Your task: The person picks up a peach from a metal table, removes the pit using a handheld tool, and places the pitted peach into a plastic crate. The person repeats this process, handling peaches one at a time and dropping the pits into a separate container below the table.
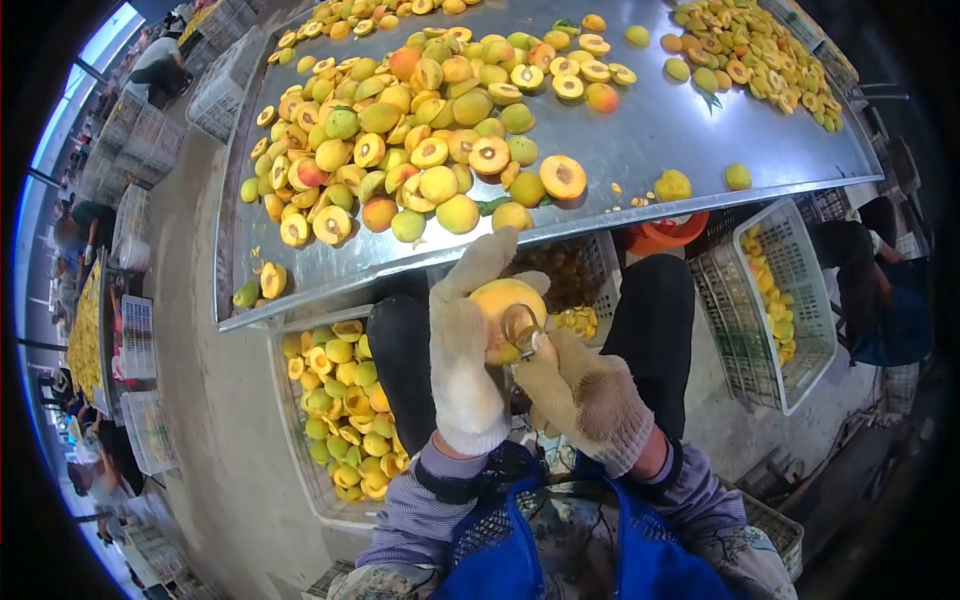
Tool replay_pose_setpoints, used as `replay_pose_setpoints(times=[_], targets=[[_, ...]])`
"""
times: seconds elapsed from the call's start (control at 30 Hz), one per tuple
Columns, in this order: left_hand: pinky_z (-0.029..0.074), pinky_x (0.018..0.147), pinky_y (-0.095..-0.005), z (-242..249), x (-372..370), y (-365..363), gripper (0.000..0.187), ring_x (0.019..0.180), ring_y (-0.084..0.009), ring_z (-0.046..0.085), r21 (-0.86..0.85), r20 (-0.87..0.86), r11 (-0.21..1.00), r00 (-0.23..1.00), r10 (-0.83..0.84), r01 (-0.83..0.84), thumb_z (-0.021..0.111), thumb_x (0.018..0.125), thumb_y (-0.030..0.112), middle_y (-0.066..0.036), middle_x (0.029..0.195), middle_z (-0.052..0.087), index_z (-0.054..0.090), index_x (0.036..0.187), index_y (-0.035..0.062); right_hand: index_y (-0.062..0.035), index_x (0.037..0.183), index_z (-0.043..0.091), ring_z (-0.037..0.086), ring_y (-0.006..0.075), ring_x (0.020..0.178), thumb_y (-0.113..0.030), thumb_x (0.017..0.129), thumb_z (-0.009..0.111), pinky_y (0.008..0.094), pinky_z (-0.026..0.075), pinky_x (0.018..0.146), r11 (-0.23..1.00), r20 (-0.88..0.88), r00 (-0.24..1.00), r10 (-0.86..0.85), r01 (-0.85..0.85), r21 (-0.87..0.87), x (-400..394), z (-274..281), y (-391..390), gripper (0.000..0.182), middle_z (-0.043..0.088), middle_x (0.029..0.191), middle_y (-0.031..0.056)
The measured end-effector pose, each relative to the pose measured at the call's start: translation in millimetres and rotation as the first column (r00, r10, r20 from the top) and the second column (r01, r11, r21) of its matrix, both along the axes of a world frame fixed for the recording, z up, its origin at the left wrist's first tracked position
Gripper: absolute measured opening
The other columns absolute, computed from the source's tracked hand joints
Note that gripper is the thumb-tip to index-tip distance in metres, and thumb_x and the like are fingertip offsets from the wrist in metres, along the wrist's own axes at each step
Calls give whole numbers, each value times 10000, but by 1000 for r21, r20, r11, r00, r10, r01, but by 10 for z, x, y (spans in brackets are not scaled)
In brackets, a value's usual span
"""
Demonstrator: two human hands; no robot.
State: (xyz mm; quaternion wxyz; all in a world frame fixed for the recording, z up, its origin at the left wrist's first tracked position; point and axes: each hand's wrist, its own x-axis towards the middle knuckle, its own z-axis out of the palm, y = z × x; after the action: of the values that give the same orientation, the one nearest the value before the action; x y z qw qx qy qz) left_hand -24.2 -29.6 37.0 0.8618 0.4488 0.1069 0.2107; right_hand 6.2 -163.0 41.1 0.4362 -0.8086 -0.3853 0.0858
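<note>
My left hand (462,345), in a whitish work glove, is wrapped round a yellow peach half (492,298) just below the table's front edge. My right hand (590,400), gloved too, grips a pitting spoon (521,326) with a rounded metal loop. The loop rests against the cut side of the peach; its handle is mostly hidden in my fingers. Beyond both hands, a heap of whole and halved peaches (430,155) lies on the metal table (640,130), many halves with brown pits showing.
By my left leg stands a crate (290,420) of peach halves. Between my knees is a crate of brown pits (560,275). Another crate (800,260) of fruit and an orange bucket (672,232) are at right. More people and stacked crates (135,135) are farther left.
</note>
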Motion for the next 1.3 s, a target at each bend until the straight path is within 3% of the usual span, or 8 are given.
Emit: replay_pose_setpoints(times=[0.27,0.4,0.6,0.67,0.73,1.07,1.2,1.3], targets=[[408,1046,-374,-32,57,110,293,1205,-272,556,759,134,629,986,103,-169,535,935,121,-179,1333,559,605,1170,-40,-38,1151,604,617,101,699,-247,1020,452,263,508,565,996,-911,410,-43,90,-7,14,125,-134,289,656,891,63],[370,1078,-366,44,72,90,220,1242,-288,521,433,42,901,998,-43,21,565,955,160,-162,1248,606,645,1072,-9,-42,968,555,556,126,654,-288,989,502,247,458,570,992,-948,319,23,108,60,-15,-130,-363,252,563,763,45],[454,995,-379,187,-41,280,224,1160,-312,573,752,70,658,990,-123,29,622,930,214,-137,1167,639,649,1040,21,-114,794,479,509,175,653,-300,1018,440,277,437,623,729,-902,97,420,556,400,-280,-142,-161,294,488,691,30],[506,912,-357,153,-42,304,218,1087,-309,617,819,108,571,992,-64,-52,603,912,141,-155,1156,652,657,1075,7,-64,813,536,537,126,763,-381,991,479,288,460,653,749,-764,-102,637,319,581,-150,-235,-219,368,554,782,54],[505,899,-346,156,-80,237,278,1083,-292,623,404,0,906,990,-139,127,541,944,176,-165,1174,654,659,1092,-27,-75,793,519,453,106,711,-384,988,493,251,389,653,878,-884,194,425,148,454,-144,-338,-213,366,511,759,27],[498,823,-317,117,81,196,349,919,-225,647,526,-274,794,945,-180,304,505,975,270,-117,983,670,645,1124,-14,-83,849,525,602,165,761,-406,1003,478,286,510,705,765,-770,-136,624,312,564,-7,-311,-182,362,631,896,92],[500,809,-301,-108,210,127,415,901,-188,649,868,215,442,974,73,-225,471,997,314,-136,1082,669,629,1132,-44,-55,933,571,625,156,767,-410,997,489,266,522,667,748,-707,-260,657,340,570,52,-349,-252,370,650,939,119],[514,826,-313,-28,210,156,457,934,-225,655,326,-265,883,929,-259,339,474,1000,328,-163,1137,659,593,1197,-66,-38,976,588,622,150,740,-402,999,486,247,517,640,782,-768,-237,595,392,485,59,-263,-228,379,649,915,119]])
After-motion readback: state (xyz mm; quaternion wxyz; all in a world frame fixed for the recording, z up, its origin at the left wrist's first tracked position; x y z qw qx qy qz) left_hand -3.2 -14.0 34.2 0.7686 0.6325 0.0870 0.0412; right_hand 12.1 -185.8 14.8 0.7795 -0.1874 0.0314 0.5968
